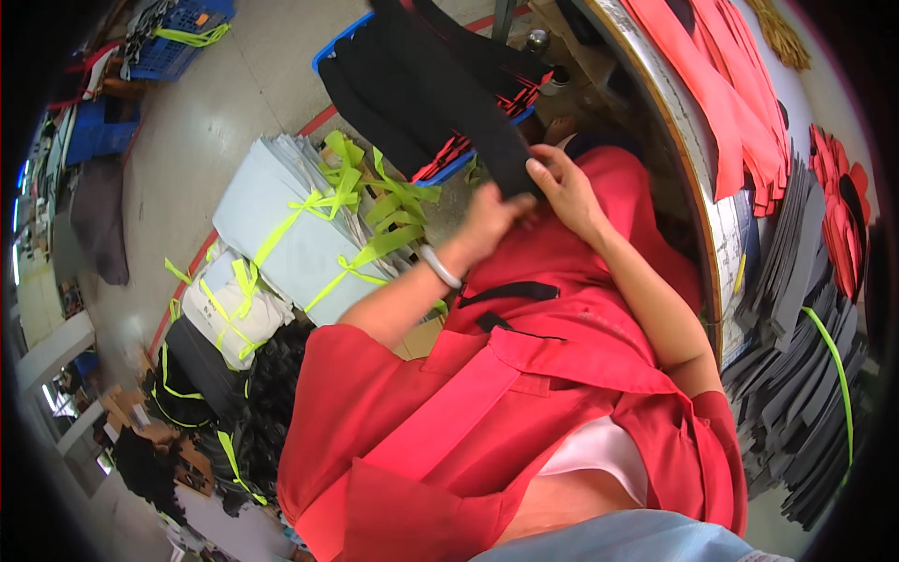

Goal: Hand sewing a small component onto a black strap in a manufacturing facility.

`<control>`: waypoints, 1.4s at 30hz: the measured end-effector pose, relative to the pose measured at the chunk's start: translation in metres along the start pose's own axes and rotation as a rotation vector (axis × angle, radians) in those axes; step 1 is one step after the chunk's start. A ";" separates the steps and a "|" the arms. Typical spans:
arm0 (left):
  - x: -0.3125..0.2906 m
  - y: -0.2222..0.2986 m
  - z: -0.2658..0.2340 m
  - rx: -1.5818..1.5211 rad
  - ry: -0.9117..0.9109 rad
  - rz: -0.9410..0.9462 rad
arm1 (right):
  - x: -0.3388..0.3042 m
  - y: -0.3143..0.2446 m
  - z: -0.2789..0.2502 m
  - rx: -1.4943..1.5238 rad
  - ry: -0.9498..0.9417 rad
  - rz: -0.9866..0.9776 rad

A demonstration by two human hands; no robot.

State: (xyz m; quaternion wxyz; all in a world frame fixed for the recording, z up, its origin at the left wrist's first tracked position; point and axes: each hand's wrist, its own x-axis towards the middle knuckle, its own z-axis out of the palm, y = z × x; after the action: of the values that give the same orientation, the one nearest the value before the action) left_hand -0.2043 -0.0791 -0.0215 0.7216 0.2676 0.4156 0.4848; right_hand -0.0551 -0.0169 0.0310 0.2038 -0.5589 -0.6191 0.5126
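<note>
Presently: we have a black strip point(501, 140), near end over our red-clothed lap point(609, 192) | left hand point(489, 223) blurred there, grip unclear to us | right hand point(569, 190) loosely curled at its edge, hold uncertain | blue crate point(342, 37) of black pieces point(375, 108) beyond.

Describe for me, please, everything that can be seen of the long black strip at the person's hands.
The long black strip is flat and plain, and looks like cloth or similar sheet material. It slants from the picture's top edge to its lower end at the left hand and right hand, crossing in front of black pieces in a blue basket; whether it touches them is unclear.
</note>
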 end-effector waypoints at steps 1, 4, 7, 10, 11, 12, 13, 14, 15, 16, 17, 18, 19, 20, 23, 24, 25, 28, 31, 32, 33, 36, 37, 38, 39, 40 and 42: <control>-0.001 -0.002 0.016 0.027 -0.032 0.045 | 0.003 0.022 0.004 -0.064 0.132 -0.168; 0.015 0.048 -0.011 0.152 -0.089 -0.048 | -0.014 -0.005 -0.038 0.239 -0.122 -0.029; 0.047 0.106 -0.114 -0.148 0.040 0.263 | -0.044 -0.038 -0.079 0.028 -0.297 0.001; 0.048 0.177 -0.124 -0.206 0.136 0.305 | -0.059 -0.047 -0.097 -0.076 -0.356 0.031; 0.048 0.184 -0.127 -0.136 0.179 0.317 | -0.063 -0.051 -0.099 -0.139 -0.374 0.045; 0.049 0.188 -0.130 -0.066 0.224 0.327 | -0.064 -0.052 -0.099 -0.132 -0.376 0.044; 0.051 0.189 -0.130 -0.059 0.227 0.324 | -0.065 -0.053 -0.099 -0.137 -0.386 0.028; 0.054 0.189 -0.125 -0.068 0.308 0.329 | -0.068 -0.053 -0.099 -0.145 -0.387 0.014; 0.056 0.189 -0.122 -0.077 0.390 0.332 | -0.071 -0.053 -0.098 -0.142 -0.382 0.014; 0.057 0.188 -0.123 -0.075 0.386 0.331 | -0.073 -0.054 -0.096 -0.115 -0.381 0.030; 0.060 0.184 -0.124 -0.127 0.345 0.323 | -0.075 -0.054 -0.096 -0.090 -0.380 0.050; 0.062 0.180 -0.125 -0.181 0.304 0.314 | -0.075 -0.051 -0.097 -0.090 -0.377 0.054; 0.064 0.176 -0.126 -0.183 0.301 0.311 | -0.074 -0.047 -0.096 -0.039 -0.338 0.032; 0.064 0.172 -0.127 -0.240 0.276 0.295 | -0.072 -0.045 -0.096 0.010 -0.303 0.007; 0.064 0.169 -0.134 -0.270 0.319 0.284 | -0.075 -0.048 -0.095 -0.059 -0.337 0.067; 0.062 0.169 -0.137 -0.240 0.386 0.288 | -0.075 -0.049 -0.091 -0.062 -0.344 0.069; 0.065 0.163 -0.143 -0.325 0.392 0.257 | -0.073 -0.052 -0.084 -0.082 -0.331 0.020; 0.061 0.126 -0.105 -0.240 0.116 0.139 | -0.057 -0.048 -0.066 -0.044 -0.285 -0.009; 0.031 0.073 -0.032 -0.228 -0.001 -0.064 | -0.034 -0.036 -0.038 0.079 -0.201 -0.011; 0.017 0.054 -0.012 -0.244 -0.082 -0.120 | -0.025 -0.032 -0.029 0.142 -0.145 -0.028; 0.003 0.041 0.015 -0.285 -0.093 -0.148 | -0.015 -0.022 -0.023 0.139 -0.139 -0.023; -0.026 0.023 0.038 -0.357 -0.083 -0.292 | 0.004 0.001 -0.001 0.134 -0.077 -0.064; -0.025 0.019 0.031 -0.336 -0.024 -0.245 | 0.005 0.006 0.005 0.098 -0.032 -0.117; -0.023 0.017 0.021 -0.315 0.036 -0.200 | 0.008 0.007 0.010 0.062 0.012 -0.167; -0.018 0.016 0.003 -0.292 0.074 -0.195 | -0.001 -0.017 0.006 0.101 -0.088 -0.005; -0.012 0.016 -0.020 -0.268 0.111 -0.192 | -0.001 -0.011 0.008 0.098 -0.101 -0.008; 0.002 0.020 -0.059 -0.263 0.137 -0.211 | -0.003 0.008 -0.001 0.090 -0.157 0.038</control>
State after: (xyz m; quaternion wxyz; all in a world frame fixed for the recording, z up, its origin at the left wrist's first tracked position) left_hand -0.2641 -0.0709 -0.0363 0.7673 0.0922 0.4224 0.4736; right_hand -0.0498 -0.0204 0.0257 0.1699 -0.5190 -0.5987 0.5860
